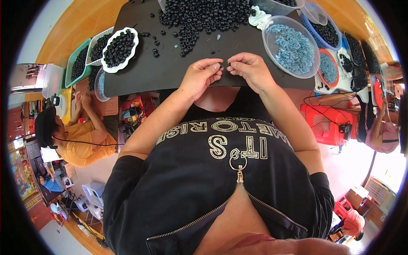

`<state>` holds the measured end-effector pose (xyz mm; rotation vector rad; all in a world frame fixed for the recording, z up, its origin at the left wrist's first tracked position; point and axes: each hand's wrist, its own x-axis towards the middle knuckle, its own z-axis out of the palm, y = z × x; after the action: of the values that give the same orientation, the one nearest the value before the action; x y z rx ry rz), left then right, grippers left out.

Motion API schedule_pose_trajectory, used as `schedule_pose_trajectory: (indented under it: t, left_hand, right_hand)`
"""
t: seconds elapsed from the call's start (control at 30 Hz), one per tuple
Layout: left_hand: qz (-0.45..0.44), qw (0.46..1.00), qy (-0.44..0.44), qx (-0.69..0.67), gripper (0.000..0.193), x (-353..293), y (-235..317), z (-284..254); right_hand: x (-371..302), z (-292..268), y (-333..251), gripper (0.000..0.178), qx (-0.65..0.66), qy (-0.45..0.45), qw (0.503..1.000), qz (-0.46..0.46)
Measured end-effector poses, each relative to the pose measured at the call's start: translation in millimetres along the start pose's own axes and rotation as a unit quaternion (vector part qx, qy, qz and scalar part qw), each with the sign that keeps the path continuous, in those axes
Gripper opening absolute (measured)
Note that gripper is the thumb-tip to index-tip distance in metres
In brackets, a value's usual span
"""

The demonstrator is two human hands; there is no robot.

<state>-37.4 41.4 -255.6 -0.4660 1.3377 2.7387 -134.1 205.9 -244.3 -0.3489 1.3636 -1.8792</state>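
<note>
Over the near edge of the dark table (157,76), my left hand (201,77) pinches a small round black piece (221,65) between thumb and forefinger. Close by on its right, my right hand (253,73) also has thumb and forefinger closed on a tiny black piece (229,64). A narrow gap separates the two fingertips. Beyond my hands spreads a heap of black bead-like pieces (204,17) with holes in them, several lying loose. To the right, a clear round tray (316,68) holds many small translucent blue pieces (293,51).
A white scalloped plate (135,37) of black pieces stands at the table's left, beside a green basket (68,75). At right are a blue basket (339,41) and an orange-rimmed dish (336,76). A person in orange (80,142) sits at left; a red container (325,127) stands at right.
</note>
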Motion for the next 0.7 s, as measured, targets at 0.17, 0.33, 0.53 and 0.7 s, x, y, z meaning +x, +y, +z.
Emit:
schedule_pose_trajectory:
  t: [0.17,0.33,0.53,0.7]
  left_hand:
    - [0.006,1.000,0.001,0.006,0.018,0.7,-1.2,0.3]
    - [0.010,1.000,0.004,0.005,0.016,2.1,-3.0,-1.7]
    - [0.005,0.999,0.005,0.042,0.013,2.5,-3.7,-2.4]
    - [-0.002,0.999,-0.005,0.053,0.013,1.8,-0.7,0.3]
  right_hand:
    - [-0.7,1.4,4.5,0.012,0.018,-0.007,1.000,0.008]
    - [1.9,3.9,7.3,0.010,-0.006,-0.008,1.000,0.006]
    - [4.1,2.6,12.8,0.008,-0.059,-0.006,0.998,-0.022]
    - [2.3,0.7,20.8,0.007,-0.065,-0.018,0.993,-0.101]
